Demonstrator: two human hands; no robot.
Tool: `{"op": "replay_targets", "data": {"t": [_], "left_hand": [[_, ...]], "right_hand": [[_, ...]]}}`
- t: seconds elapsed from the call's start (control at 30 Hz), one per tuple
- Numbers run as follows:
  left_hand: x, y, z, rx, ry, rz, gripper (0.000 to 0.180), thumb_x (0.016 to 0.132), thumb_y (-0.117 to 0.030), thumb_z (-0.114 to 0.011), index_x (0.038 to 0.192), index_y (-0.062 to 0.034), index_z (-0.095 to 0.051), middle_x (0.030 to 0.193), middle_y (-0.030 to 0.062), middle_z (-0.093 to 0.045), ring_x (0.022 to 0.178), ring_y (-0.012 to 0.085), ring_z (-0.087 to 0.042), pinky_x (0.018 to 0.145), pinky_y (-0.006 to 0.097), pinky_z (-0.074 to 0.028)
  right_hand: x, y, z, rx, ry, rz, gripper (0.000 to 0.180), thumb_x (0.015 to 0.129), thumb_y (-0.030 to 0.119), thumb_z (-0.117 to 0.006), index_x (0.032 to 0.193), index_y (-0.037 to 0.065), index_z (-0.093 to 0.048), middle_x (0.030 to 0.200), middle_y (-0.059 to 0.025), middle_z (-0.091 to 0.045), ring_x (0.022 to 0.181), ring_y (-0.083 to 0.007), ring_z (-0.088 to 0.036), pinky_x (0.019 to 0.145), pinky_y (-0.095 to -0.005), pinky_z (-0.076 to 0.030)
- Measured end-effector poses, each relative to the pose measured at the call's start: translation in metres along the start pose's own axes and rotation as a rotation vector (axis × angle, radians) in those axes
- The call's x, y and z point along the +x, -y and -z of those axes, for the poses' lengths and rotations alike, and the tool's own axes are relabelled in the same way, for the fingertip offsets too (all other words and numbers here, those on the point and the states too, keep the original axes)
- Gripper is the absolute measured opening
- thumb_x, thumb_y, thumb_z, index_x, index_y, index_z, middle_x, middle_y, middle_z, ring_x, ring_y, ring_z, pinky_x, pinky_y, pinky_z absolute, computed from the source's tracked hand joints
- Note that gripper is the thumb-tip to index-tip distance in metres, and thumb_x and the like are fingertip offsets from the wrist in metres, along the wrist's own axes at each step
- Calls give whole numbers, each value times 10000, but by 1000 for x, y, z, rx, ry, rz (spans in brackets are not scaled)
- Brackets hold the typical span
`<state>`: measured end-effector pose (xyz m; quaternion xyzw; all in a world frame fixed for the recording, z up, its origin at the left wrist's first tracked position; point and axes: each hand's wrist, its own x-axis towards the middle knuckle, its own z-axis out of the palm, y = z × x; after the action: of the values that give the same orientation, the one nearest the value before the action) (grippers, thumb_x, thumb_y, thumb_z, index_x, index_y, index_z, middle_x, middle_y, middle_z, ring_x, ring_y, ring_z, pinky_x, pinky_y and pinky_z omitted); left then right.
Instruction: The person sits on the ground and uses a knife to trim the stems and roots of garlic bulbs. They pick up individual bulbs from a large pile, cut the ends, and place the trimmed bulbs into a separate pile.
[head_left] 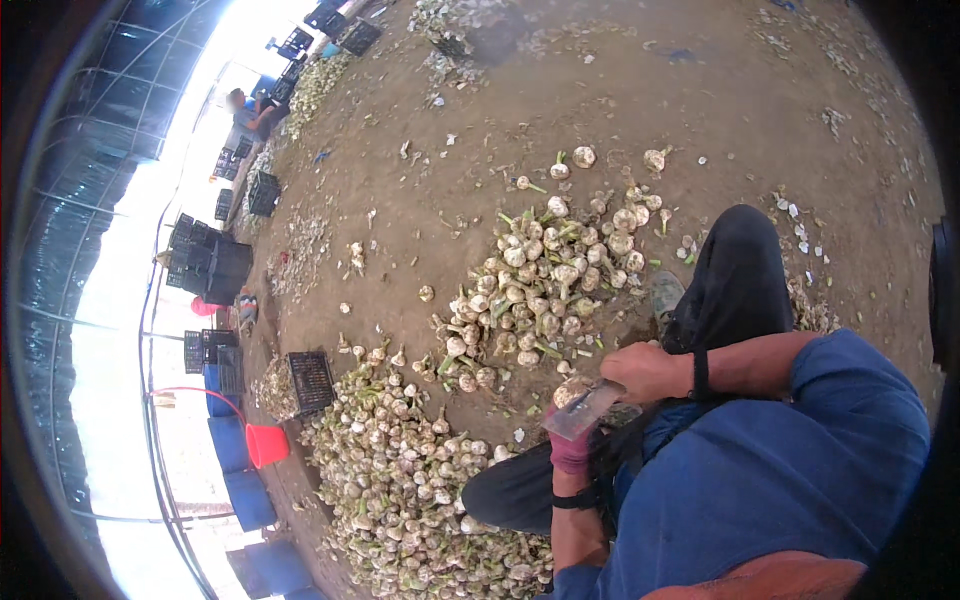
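Note:
My right hand (645, 371), bare with a black band at the wrist, is closed around the handle of a broad-bladed knife (586, 409). Its flat metal blade lies across the front of my left hand (570, 452), which wears a pink glove. A garlic bulb (571, 390) shows just beyond the blade, held in the gloved fingers; the blade hides much of that grip. Beyond my hands, on the ground, is a heap of garlic bulbs (535, 290), some with short green stems. A larger pile of garlic (400, 490) spreads to the left, against my bent leg.
A black crate (311, 382) stands at the pile's far edge, with a red bucket (267, 445) to its left. Stacked black crates (210, 262) and blue containers (229, 445) line the left side. Another person (247, 118) sits far off. Peel scraps litter the dirt floor (720, 120).

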<state>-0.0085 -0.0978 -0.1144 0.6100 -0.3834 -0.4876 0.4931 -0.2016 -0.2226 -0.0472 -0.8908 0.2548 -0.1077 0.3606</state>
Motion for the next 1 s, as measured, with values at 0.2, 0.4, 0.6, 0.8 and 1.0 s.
{"op": "replay_targets", "data": {"t": [0.2,0.4,0.6,0.8,1.0], "left_hand": [[-9,-129,-38,87,289,-368,425,689,-106,-737,1080,-8,-602,930,89,-691,854,151,-659,784,308,-524],[-7,-74,10,-35,107,37,394,759,-154,-730,1097,8,-607,991,82,-680,896,190,-657,804,342,-519],[-3,-39,17,-32,115,8,463,728,-229,-769,1105,-9,-615,1046,101,-676,955,218,-653,838,346,-510],[0,26,30,400,94,-243,326,755,-168,-745,1041,-36,-659,982,96,-697,892,233,-677,771,345,-534],[-3,-73,-1,121,231,50,254,781,-147,-704,1010,-40,-669,937,80,-696,856,199,-671,746,315,-526]], "right_hand": [[12,-82,-26,-145,91,-432,285,790,305,-612,823,22,-617,737,-190,-623,709,-390,-624,663,-480,-499],[2,-48,-2,18,-107,-319,285,784,306,-626,815,23,-619,726,-201,-612,717,-409,-609,657,-488,-488],[-2,4,19,65,-93,-27,269,784,308,-634,849,49,-609,785,-175,-618,753,-392,-613,678,-481,-491],[1,32,25,-1,30,77,231,773,258,-649,834,45,-584,786,-175,-619,780,-381,-624,705,-476,-496],[-4,-17,0,-75,107,-163,276,773,284,-637,860,25,-600,796,-194,-628,783,-399,-631,706,-486,-505]]}}
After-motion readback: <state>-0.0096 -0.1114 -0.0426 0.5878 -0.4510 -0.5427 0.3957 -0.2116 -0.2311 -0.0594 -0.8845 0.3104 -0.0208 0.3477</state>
